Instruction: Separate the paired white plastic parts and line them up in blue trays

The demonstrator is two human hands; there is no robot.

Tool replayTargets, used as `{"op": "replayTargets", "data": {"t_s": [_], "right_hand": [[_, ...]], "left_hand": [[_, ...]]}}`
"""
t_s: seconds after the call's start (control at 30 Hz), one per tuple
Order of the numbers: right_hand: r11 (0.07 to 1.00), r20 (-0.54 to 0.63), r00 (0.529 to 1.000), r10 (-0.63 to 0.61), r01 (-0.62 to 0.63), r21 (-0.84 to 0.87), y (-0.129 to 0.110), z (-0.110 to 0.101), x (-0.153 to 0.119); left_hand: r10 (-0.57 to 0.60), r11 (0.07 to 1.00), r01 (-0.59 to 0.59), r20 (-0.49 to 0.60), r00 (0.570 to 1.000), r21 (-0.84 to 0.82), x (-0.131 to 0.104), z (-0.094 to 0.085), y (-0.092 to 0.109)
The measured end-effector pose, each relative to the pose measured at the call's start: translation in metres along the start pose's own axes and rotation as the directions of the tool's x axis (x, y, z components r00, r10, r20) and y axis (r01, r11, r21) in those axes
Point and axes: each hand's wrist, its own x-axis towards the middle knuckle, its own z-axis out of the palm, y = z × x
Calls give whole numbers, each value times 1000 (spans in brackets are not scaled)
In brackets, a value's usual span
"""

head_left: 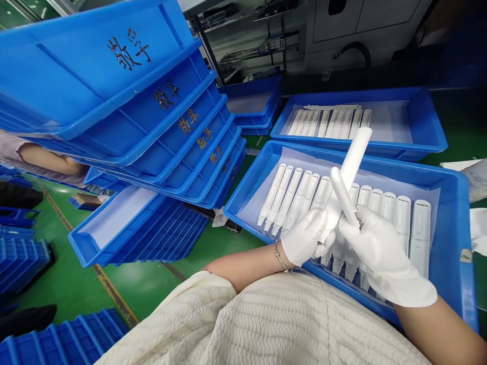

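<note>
Both hands wear white gloves and meet above a blue tray (pixel 452 203) lined with a white sheet. A row of several white plastic parts (pixel 420 238) lies in that tray. My left hand (pixel 306 235) is closed round the lower end of a long white piece (pixel 357 152), which slants up and to the right. Between the fingers and thumb of my right hand (pixel 380 253) is a shorter, narrow white piece (pixel 342 195), which crosses in front of the long one. The hands and the held pieces hide some parts in the row.
A tall stack of blue bins (pixel 87 66) leans in at the left. Behind the near tray stands another blue tray (pixel 429 121) with similar white parts. More bins (pixel 114 218) stand on the green floor. A person's arm (pixel 53 159) shows far left.
</note>
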Motion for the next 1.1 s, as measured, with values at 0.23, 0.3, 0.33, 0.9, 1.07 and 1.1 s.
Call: {"op": "replayTargets", "data": {"t_s": [0.23, 0.3, 0.33, 0.9, 1.07, 1.1], "right_hand": [[935, 61, 995, 73, -89, 343, -3, -1, -4], [863, 94, 984, 154, -181, 473, -7, -2, -8], [827, 128, 973, 190, -229, 514, -9, -2, -10], [808, 177, 968, 179, -247, 535, -24, -8, -14], [791, 286, 921, 263, -376, 482, -16, -7, -13], [788, 300, 916, 266, -386, 479, -14, -7, -13]], "left_hand": [[56, 997, -52, 61, 997, -65, 0, 2, 0], [53, 996, -50, 29, 998, -75, 1, 2, 0], [48, 996, -47, 8, 999, -71, 1, 2, 0], [81, 987, -81, 7, 997, 138, 3, 2, 2], [61, 990, -61, 4, 998, 126, 2, 2, 1], [53, 990, -52, -6, 999, 133, 2, 2, 1]]}}
